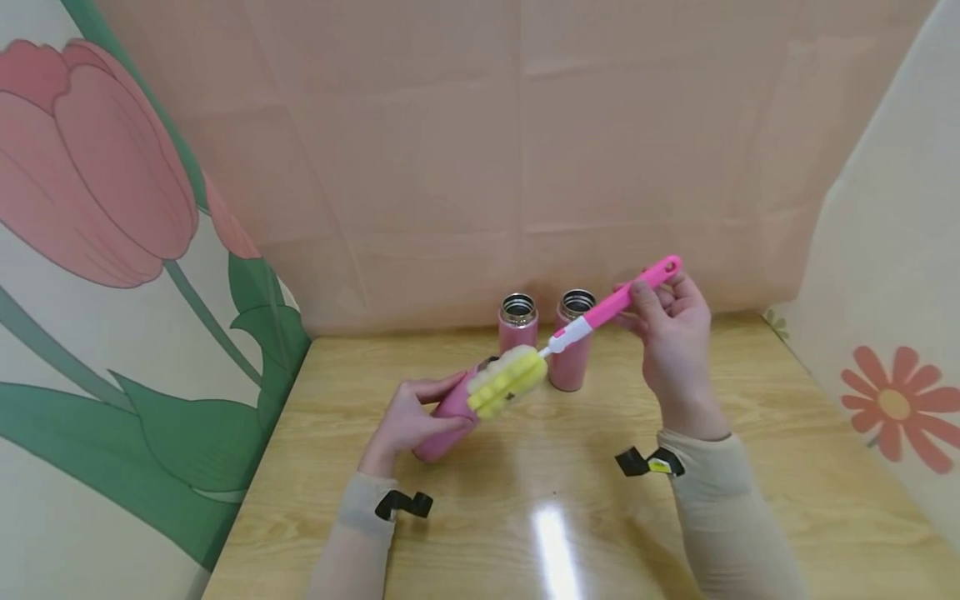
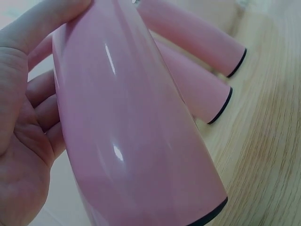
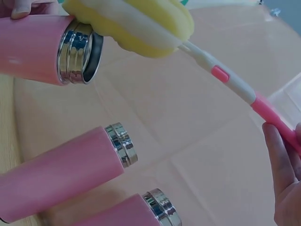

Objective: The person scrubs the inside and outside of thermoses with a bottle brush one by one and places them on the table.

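My left hand grips a pink metal bottle round its body, tilted with its mouth up and to the right. The bottle's bare steel neck shows in the right wrist view, with no lid on it. My right hand pinches the pink handle of a bottle brush. The brush's yellow and white sponge head points down and left, right at the bottle's mouth. In the right wrist view the sponge overlaps the rim from above, and its head lies outside the neck.
Two more pink bottles, one on the left and one on the right, stand lidless at the back of the wooden table. Behind them hangs a pink cloth. Flower-painted walls flank the table.
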Demonstrator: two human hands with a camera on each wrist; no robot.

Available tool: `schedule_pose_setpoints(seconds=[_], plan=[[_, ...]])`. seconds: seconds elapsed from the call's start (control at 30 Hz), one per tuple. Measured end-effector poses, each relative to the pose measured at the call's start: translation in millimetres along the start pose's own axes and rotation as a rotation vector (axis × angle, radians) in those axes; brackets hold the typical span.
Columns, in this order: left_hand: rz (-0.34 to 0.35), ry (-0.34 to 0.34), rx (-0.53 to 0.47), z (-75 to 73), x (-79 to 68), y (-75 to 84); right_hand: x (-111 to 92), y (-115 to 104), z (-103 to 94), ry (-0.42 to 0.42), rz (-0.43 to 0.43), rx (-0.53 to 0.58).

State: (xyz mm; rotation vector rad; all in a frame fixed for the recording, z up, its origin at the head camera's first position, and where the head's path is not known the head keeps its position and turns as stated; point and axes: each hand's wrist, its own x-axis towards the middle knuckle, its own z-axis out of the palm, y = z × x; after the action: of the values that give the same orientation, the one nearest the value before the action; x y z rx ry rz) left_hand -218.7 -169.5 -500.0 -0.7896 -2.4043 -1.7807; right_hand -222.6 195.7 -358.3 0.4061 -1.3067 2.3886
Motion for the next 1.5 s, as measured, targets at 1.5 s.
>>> schedule_pose_setpoints(seconds=[1.5], plan=[[0.023, 0.062, 0.066, 14.6, -1.9, 5.3, -16, 8, -18.6, 0.236, -0.157, -0.076]])
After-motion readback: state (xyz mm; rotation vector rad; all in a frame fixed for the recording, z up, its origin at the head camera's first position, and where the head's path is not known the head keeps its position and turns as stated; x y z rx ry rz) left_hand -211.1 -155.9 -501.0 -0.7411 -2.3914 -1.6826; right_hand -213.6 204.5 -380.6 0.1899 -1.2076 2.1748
